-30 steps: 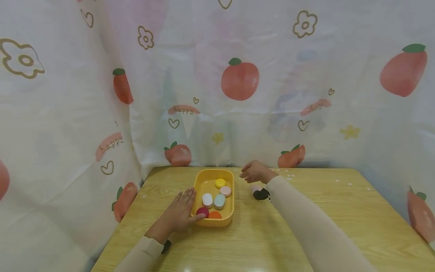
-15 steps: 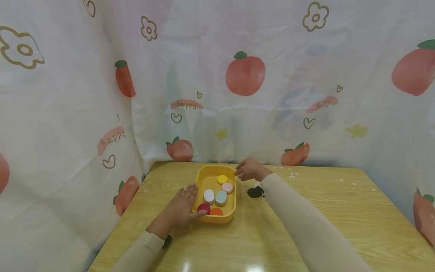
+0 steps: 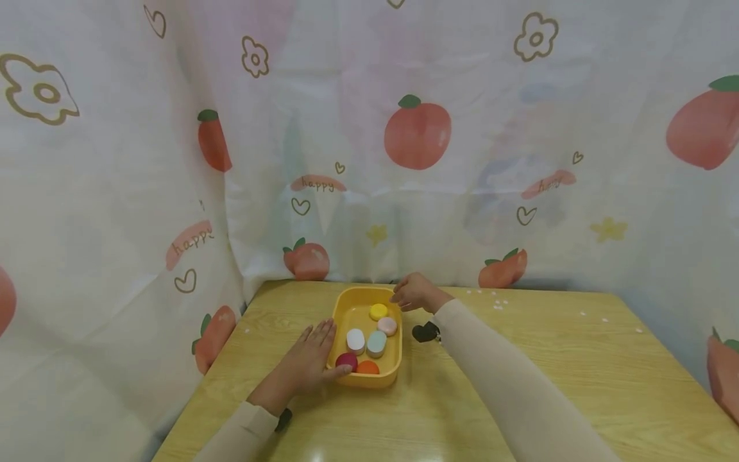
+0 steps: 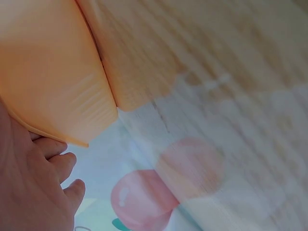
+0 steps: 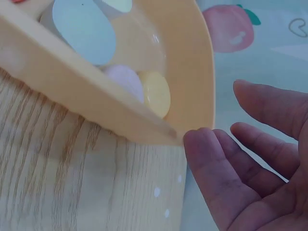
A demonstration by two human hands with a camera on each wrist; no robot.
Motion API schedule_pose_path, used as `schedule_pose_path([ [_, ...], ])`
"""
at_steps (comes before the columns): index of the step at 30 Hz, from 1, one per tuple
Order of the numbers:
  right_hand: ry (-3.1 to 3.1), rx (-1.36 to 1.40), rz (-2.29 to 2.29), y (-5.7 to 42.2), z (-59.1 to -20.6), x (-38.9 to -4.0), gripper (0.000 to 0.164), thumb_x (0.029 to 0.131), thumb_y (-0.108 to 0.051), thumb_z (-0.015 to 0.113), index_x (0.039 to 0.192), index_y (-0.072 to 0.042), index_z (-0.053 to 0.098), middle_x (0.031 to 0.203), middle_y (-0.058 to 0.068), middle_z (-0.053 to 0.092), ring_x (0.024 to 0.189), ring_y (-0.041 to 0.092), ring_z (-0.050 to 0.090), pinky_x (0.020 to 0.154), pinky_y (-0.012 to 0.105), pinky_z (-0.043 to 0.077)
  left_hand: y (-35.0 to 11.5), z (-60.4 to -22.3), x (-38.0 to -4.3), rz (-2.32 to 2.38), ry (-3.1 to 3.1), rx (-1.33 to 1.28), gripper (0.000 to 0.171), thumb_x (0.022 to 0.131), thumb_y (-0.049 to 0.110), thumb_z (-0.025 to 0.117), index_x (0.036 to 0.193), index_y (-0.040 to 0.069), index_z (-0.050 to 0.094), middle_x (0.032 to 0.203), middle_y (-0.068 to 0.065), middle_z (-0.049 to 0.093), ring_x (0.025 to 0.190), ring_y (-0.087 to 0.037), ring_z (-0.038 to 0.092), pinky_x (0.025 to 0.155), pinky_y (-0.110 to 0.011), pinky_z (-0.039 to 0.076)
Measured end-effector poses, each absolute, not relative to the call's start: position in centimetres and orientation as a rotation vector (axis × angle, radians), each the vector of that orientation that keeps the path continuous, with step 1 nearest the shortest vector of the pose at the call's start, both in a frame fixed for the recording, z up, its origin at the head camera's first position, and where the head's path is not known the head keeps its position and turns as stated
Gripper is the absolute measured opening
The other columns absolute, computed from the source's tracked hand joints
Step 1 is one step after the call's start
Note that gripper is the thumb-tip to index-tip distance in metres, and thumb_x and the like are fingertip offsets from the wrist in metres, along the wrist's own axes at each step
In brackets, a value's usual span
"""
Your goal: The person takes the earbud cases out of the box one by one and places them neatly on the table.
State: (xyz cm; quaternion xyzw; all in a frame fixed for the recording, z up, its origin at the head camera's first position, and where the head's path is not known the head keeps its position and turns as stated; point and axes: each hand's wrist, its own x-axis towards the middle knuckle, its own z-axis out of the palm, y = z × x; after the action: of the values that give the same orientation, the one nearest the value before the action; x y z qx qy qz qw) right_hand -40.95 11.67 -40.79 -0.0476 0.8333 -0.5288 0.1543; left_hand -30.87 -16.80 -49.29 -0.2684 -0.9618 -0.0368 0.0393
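Perhaps to steady it, the flat left hand (image 3: 305, 363) rests against the yellow oblong plastic tub (image 3: 371, 381); the loose right hand (image 3: 419, 293) holds nothing by its corner.

Left hand (image 3: 307, 360) outstretched; right hand (image 3: 418, 293) loosely curved

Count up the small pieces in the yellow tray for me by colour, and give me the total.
Yellow piece: 1
Pink piece: 1
White piece: 1
Pale green piece: 1
Dark red piece: 1
Orange piece: 1
Total seen in the tray: 6
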Motion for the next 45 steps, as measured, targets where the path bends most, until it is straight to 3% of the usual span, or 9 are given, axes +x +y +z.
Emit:
schedule_pose_path([
  [11,2.396,-0.111,-1.531,10.4,-41.2,-41.2,0.046,0.088,0.0,0.068,0.129,0.014,0.051,0.122,0.027,0.057,0.107,0.04,0.06,0.087,0.044,0.053,-16.8,-48.9,-31.3,-0.091,-2.937,-0.835,0.103,0.089,0.079,0.02,0.153,-0.001,0.02,0.16,-0.014,0.015,0.147,-0.025,0.011,0.117,-0.046,0.009],
  [15,2.395,-0.135,-1.539,9.9,-41.2,-41.0,0.045,0.087,0.001,0.068,0.127,0.017,0.052,0.121,0.031,0.057,0.109,0.045,0.058,0.089,0.046,0.052,-16.8,-48.9,-31.5,-0.095,-2.938,-0.832,0.101,0.09,0.078,0.024,0.153,-0.001,0.021,0.16,-0.014,0.016,0.147,-0.025,0.012,0.117,-0.045,0.01],
  [25,2.426,-0.114,-1.485,8.5,-41.8,-41.5,0.043,0.089,-0.002,0.067,0.127,0.014,0.054,0.123,0.029,0.057,0.113,0.043,0.057,0.089,0.043,0.052,-17.0,-48.9,-31.5,-0.107,-2.939,-0.832,0.1,0.091,0.076,0.028,0.153,-0.002,0.022,0.16,-0.014,0.016,0.147,-0.025,0.012,0.117,-0.046,0.01],
  [33,2.47,-0.148,-1.451,7.8,-42.9,-42.3,0.038,0.084,-0.006,0.073,0.115,0.012,0.059,0.116,0.023,0.06,0.1,0.038,0.06,0.078,0.041,0.056,-17.1,-49.6,-31.6,-0.072,-2.92,-0.847,0.104,0.088,0.08,0.02,0.153,-0.002,0.023,0.16,-0.014,0.017,0.146,-0.025,0.013,0.116,-0.046,0.012],
  [38,2.609,-0.154,-1.312,7.0,-42.8,-41.8,0.04,0.085,-0.008,0.072,0.117,0.012,0.061,0.12,0.022,0.061,0.105,0.035,0.06,0.082,0.04,0.055,-17.0,-49.6,-31.5,-0.086,-2.913,-0.843,0.104,0.089,0.08,0.021,0.153,-0.002,0.022,0.16,-0.014,0.017,0.147,-0.025,0.013,0.116,-0.045,0.012],
  [45,2.701,-0.137,-1.194,6.3,-43.6,-41.8,0.029,0.085,-0.01,0.072,0.108,0.008,0.066,0.109,0.018,0.065,0.102,0.031,0.06,0.086,0.039,0.052,-17.0,-49.6,-31.3,-0.086,-2.913,-0.85,0.103,0.089,0.079,0.022,0.152,-0.003,0.022,0.159,-0.015,0.017,0.146,-0.027,0.014,0.116,-0.045,0.012],
])
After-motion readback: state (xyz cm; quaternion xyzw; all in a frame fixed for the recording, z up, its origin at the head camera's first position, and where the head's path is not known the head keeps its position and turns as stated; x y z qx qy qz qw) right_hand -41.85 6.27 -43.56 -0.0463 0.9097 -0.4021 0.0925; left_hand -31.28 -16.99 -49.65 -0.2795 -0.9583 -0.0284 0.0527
